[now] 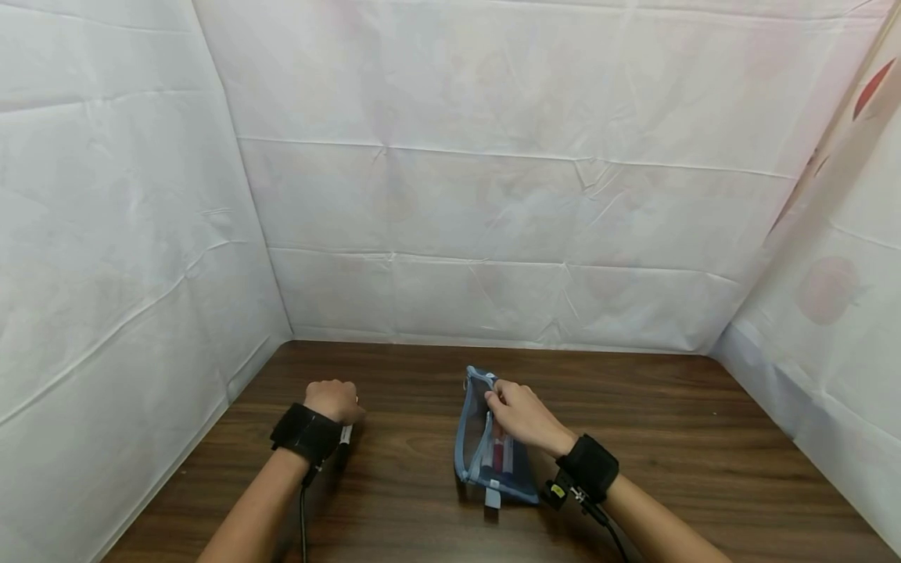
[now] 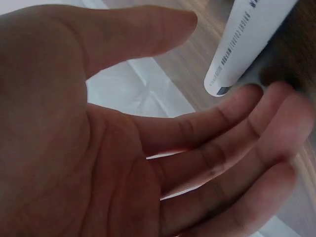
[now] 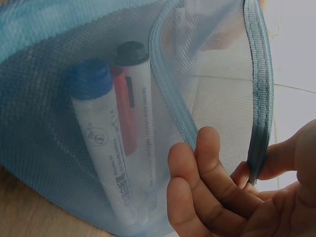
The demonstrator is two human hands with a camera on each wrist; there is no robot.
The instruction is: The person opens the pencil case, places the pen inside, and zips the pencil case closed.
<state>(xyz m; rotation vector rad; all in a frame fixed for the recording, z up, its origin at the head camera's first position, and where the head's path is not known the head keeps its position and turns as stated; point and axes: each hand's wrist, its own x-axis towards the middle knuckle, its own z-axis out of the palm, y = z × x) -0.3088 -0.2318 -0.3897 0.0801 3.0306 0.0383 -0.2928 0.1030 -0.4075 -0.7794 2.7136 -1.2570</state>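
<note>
A blue mesh zipper pouch [image 1: 517,478] is on the table with its mouth unzipped. My right hand [image 1: 524,414] pinches the zipper edge of that mouth between thumb and forefinger, while the other fingers lie along the mesh. Through the mesh show a blue-capped marker [image 3: 103,143], a red pen-like item [image 3: 124,113] and a black-capped marker [image 3: 143,98]. To the left, a white marker [image 2: 247,44] with dark print is beside my left hand [image 1: 334,401]. That hand's fingers [image 2: 217,153] bend loosely near the marker's end, and the thumb stands apart from it.
The brown wooden table [image 1: 408,516] is bordered by white cloth walls [image 1: 479,305] at the back and both sides. Black straps with cameras [image 1: 587,469] sit on both wrists, and cables trail from them. A fabric tab [image 1: 493,498] hangs off the pouch's near end.
</note>
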